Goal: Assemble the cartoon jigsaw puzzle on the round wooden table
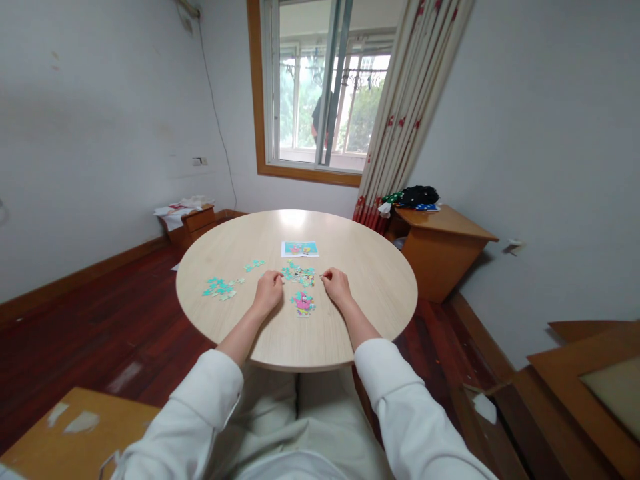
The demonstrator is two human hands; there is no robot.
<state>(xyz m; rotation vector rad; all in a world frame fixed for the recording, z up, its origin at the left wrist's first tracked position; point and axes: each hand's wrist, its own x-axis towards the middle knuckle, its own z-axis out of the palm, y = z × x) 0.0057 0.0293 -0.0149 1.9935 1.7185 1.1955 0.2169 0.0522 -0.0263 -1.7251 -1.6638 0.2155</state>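
Loose jigsaw puzzle pieces (299, 274) lie in a pile in the middle of the round table, between my two hands. My left hand (270, 291) is at the pile's left edge, fingers curled together; what they hold, if anything, is too small to make out. On the right side, my right hand (337, 285) pinches a small puzzle piece (322, 276) between thumb and finger. Closer to me lies a joined part of the puzzle (303, 304) showing a pink starfish figure. Behind the pile is a printed reference picture (300, 249) on white paper.
More turquoise pieces (220, 288) are spread at the left of the round table (370, 267), with a small cluster (255, 265) beyond them. A wooden desk (440, 233) with clothes (419, 196) stands at the right. A person (324, 120) is visible through the window.
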